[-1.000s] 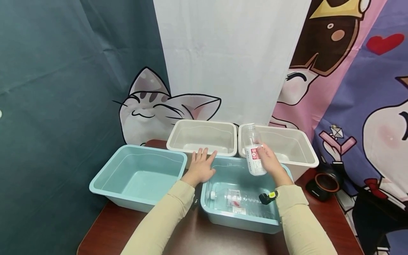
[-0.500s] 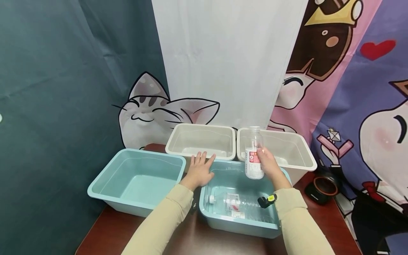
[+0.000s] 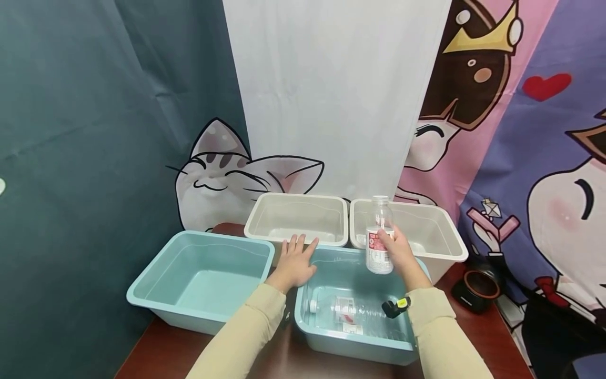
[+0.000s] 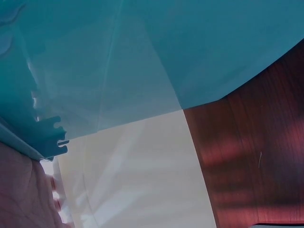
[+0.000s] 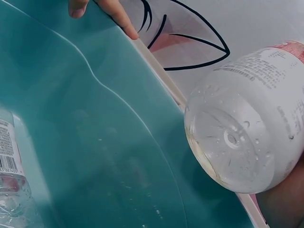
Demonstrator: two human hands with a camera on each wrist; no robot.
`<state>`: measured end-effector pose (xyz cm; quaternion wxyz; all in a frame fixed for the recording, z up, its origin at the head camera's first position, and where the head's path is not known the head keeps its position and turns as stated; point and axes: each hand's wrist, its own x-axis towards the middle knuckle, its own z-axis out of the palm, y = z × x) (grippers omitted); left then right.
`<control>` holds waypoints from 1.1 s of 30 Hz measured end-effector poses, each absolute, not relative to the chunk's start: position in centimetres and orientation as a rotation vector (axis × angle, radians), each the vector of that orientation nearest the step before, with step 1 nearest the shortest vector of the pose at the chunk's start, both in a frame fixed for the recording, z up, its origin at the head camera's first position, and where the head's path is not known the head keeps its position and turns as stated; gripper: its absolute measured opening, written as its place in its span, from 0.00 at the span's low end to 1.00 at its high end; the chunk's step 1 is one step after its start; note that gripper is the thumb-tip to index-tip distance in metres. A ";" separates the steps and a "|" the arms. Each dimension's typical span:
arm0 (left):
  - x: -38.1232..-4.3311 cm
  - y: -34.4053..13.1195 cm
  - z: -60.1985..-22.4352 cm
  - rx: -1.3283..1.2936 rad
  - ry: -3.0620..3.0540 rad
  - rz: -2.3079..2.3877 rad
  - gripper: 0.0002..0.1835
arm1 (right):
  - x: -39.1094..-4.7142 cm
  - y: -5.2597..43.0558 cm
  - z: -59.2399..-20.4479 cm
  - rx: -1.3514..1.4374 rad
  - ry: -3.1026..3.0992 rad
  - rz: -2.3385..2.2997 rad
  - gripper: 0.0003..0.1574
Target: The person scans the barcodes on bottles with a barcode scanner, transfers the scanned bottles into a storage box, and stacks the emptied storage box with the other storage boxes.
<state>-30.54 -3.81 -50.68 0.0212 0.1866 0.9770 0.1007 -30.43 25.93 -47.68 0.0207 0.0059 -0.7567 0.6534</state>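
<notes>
My right hand (image 3: 400,253) grips a clear plastic bottle (image 3: 380,215) with a white and red label, held upright above the right blue bin (image 3: 360,345). In the right wrist view the underside of this bottle (image 5: 230,137) shows, with droplets on it. My left hand (image 3: 292,266) rests on the back left corner of the same bin, its fingers spread and straight toward the left beige bin (image 3: 344,216). Inside the right blue bin a clear bottle with a white cap (image 3: 313,306) lies on its side. Part of its label (image 5: 8,147) shows in the right wrist view.
Another blue bin (image 3: 156,297) stands at the left of the brown table (image 3: 279,358). A second beige bin (image 3: 456,245) stands at the back right, behind the held bottle. A black round device (image 3: 475,292) sits at the table's right. Printed curtains (image 3: 331,105) hang behind.
The bottle in my right hand has turned from a slight tilt to upright, its label rotating a little. My left hand keeps its place on the bin's corner. The head view has tilted upward.
</notes>
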 end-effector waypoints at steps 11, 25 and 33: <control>-30.5 -3.5 -51.1 0.584 3.045 0.322 0.40 | -30.6 26.2 -47.7 -0.013 -2.272 2.078 0.45; -30.2 -3.6 -51.7 0.589 3.076 0.330 0.39 | -30.4 26.1 -48.3 0.120 -2.064 2.230 0.42; -29.8 -3.5 -51.9 0.599 3.083 0.331 0.39 | -30.0 26.3 -48.5 0.079 -2.018 2.234 0.40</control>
